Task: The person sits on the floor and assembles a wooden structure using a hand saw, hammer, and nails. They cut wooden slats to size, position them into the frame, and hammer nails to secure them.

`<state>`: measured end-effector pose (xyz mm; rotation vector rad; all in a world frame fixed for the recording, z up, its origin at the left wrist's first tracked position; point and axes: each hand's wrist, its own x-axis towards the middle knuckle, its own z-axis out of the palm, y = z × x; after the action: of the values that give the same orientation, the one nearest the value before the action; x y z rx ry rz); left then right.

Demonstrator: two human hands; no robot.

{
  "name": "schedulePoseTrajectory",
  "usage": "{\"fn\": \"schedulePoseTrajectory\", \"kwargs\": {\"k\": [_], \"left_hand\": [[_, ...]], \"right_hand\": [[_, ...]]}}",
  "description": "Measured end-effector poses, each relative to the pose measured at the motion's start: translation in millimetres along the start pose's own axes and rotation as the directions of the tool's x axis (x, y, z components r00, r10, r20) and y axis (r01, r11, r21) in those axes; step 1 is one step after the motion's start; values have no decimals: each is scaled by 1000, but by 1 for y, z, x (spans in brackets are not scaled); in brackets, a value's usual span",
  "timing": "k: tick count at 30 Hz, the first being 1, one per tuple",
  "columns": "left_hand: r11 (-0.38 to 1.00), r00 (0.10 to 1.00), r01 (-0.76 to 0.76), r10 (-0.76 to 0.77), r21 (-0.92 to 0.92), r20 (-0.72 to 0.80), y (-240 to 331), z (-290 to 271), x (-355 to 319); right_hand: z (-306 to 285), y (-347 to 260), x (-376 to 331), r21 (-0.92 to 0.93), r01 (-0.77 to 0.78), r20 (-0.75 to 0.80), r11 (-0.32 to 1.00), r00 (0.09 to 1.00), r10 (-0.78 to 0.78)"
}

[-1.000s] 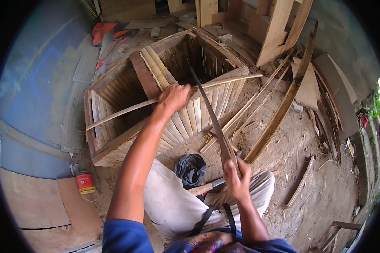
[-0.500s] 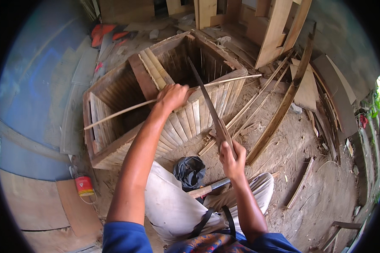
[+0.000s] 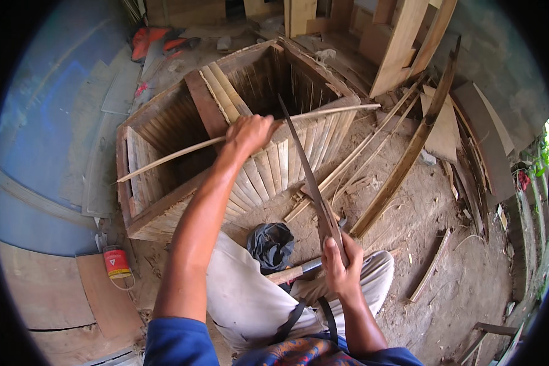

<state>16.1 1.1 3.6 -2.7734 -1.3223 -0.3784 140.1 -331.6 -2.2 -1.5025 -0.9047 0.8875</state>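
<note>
My left hand [image 3: 250,135] is closed around a thin bamboo strip [image 3: 171,160], pressing it against the near rim of a long wooden box [image 3: 283,168] faced with upright slats. The strip lies slantwise over the box, its right end sticking out past the rim. In my right hand [image 3: 343,265] is a handsaw [image 3: 310,177], gripped by its handle. Its long narrow blade slopes up and away, crossing the strip just right of my left hand. The blade's tip is over the box's right compartment. My fingers cover part of the saw's handle.
A black plastic bag [image 3: 270,247] and a wooden-handled tool [image 3: 287,274] lie by my legs. Long wooden strips [image 3: 402,165] rest on the dirt floor at right. A red and yellow can [image 3: 116,262] stands at left. Boards [image 3: 402,49] lean at the back.
My right hand has drawn the saw back and down toward me. My left hand stays closed on the bamboo strip at the rim, and the view has shifted slightly.
</note>
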Motion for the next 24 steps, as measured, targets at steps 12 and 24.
{"fn": "schedulePoseTrajectory", "kwargs": {"k": [12, 24], "left_hand": [[986, 999, -34, 40, -166, 33, -15, -4, 18], [919, 946, 323, -307, -225, 103, -15, 15, 44]], "right_hand": [[12, 48, 19, 72, 96, -17, 993, 995, -95], [13, 44, 34, -41, 157, 1, 987, 988, -157]]}}
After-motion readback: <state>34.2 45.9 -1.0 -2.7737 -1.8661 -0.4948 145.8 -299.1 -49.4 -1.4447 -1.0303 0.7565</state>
